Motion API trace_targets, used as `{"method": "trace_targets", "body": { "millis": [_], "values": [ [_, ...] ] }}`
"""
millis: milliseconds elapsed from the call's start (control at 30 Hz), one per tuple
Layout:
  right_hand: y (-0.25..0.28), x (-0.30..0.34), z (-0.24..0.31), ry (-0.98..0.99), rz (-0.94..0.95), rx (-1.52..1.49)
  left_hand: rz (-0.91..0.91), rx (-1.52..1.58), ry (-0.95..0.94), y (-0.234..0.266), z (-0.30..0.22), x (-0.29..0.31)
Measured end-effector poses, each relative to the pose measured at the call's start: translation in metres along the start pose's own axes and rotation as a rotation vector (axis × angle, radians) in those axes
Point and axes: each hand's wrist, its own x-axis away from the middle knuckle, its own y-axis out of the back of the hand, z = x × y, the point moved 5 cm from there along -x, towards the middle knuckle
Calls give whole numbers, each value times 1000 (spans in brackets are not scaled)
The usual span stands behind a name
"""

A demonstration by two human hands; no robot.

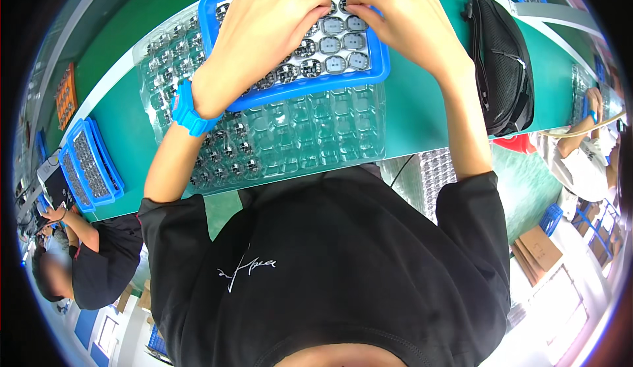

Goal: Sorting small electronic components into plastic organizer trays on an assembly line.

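Both of my hands work over a blue tray (381, 73) holding rows of small rounded electronic modules, some with dark circuitry up and some with grey faces. My left hand (270, 27), with a blue watch (187, 113) on its wrist, has thumb and forefinger closed at a small electronic module (333, 7) in the upper part of the tray. Close by on the right, my right hand (403, 23) has its fingers bent in, the fingertips at a neighbouring electronic module (343, 4). The fingertips partly cover both modules. Grey-faced modules (335, 63) lie nearer me.
Under the blue tray lies a clear plastic blister tray (316, 129), its left part filled with modules. A black bag (504, 63) lies on the green table (422, 120) to the right. Blue trays (92, 162) stand at the left; co-workers sit on both sides.
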Motion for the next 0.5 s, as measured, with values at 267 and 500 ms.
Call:
{"method": "trace_targets", "body": {
  "millis": [267,500],
  "values": [
    [2,1,1,-23,-2,15,486,-377,430,-2,-3,-11],
    [-1,3,-2,-44,0,10,299,-207,187,1,-12,-14]
  ]
}}
